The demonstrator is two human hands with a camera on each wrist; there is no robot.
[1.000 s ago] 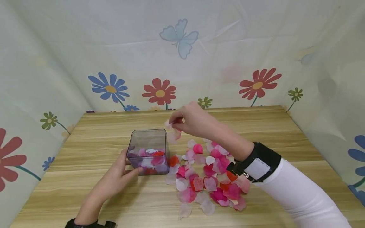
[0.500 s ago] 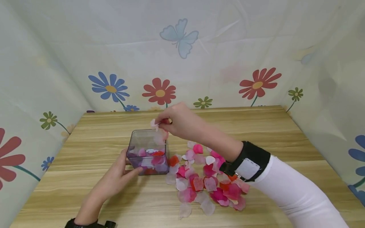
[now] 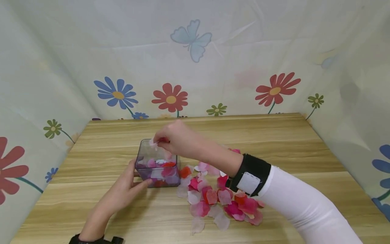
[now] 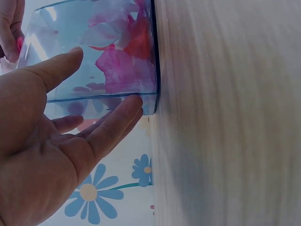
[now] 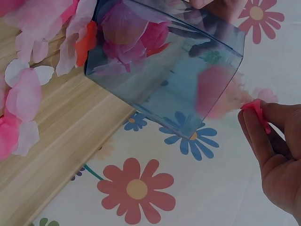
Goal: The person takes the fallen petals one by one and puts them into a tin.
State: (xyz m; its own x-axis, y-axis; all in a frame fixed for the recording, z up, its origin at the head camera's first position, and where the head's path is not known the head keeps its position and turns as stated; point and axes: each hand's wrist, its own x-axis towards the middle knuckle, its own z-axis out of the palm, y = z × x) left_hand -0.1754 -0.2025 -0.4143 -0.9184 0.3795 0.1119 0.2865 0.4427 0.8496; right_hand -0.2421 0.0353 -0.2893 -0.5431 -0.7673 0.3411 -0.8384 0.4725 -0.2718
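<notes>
In the head view my left hand (image 3: 125, 189) rests against the left side and front corner of a clear, purplish square box (image 3: 164, 176). Its fingers and thumb lie fairly straight along two walls in the left wrist view. Pink, white and red artificial petals (image 4: 124, 70) cover the bottom of the box. Over the open top, my right hand (image 3: 178, 139) pinches several thin petals. From the right wrist view, a bright pink petal (image 5: 256, 110) sits between thumb and fingers, with paler petals (image 5: 218, 92) hanging beside or behind the box wall.
A loose heap of pink, white and red petals (image 3: 210, 196) lies on the wooden table (image 3: 146, 220) right of the box, some touching its side. My right forearm passes over the heap. A flowered curtain (image 3: 195, 78) encloses the table at the back and sides.
My right hand has moved left and slightly down with the pinched petals, from beside the box to over its opening. My left hand and the box have stayed in place.
</notes>
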